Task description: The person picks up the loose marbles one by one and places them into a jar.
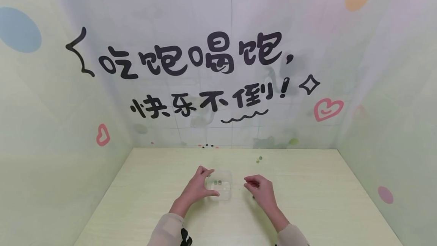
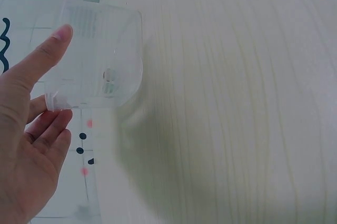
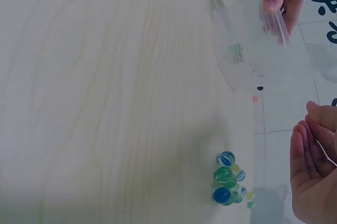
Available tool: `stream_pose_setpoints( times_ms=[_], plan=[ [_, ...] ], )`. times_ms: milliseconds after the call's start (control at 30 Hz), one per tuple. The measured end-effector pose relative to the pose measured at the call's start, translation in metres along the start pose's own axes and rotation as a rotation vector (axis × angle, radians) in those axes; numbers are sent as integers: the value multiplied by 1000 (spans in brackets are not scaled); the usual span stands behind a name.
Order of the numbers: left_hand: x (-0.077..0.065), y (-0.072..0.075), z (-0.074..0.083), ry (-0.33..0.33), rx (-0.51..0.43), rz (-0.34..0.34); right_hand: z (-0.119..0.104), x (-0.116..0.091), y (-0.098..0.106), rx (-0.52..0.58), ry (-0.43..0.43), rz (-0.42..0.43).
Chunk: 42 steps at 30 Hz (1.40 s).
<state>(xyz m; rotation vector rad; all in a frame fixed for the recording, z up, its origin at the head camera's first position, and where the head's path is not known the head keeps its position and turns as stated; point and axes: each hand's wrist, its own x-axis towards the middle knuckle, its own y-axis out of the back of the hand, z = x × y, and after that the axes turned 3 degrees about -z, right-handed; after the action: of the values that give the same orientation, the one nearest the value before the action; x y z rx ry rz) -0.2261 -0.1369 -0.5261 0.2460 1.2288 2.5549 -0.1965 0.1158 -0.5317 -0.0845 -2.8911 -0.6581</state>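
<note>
A clear plastic box (image 1: 227, 175) stands on the table. My left hand (image 1: 197, 188) grips its left side, with the thumb (image 2: 63, 33) along one wall and the fingers on the opposite one. Inside lie two small glass marbles (image 1: 220, 182). To the right of the box hovers my right hand (image 1: 264, 191). Its thumb and fingertips come close together in the right wrist view, and no object shows between them. Several blue and green marbles (image 3: 224, 174) lie bunched near this hand (image 3: 318, 182). From the head they are mostly hidden behind it; one dark marble (image 1: 253, 197) peeks out.
Two more marbles (image 1: 261, 158) sit farther back on the pale wood-grain table (image 1: 307, 200). Printed fabric walls (image 1: 218, 136) with black lettering enclose the table at the back and both sides.
</note>
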Motion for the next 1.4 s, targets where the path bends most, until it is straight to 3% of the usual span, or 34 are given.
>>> stream_pose_setpoints(
  times_ms=[733,933,1400],
  plan=[
    [-1,0,1,2,-11,3,22,-12,19,12,-86,31],
    [-1,0,1,-2,-10,2,27,-18,24,-18,-53,55],
    [-1,1,0,-7,-6,-7,46,-28,30,-74,-131,37]
  ],
)
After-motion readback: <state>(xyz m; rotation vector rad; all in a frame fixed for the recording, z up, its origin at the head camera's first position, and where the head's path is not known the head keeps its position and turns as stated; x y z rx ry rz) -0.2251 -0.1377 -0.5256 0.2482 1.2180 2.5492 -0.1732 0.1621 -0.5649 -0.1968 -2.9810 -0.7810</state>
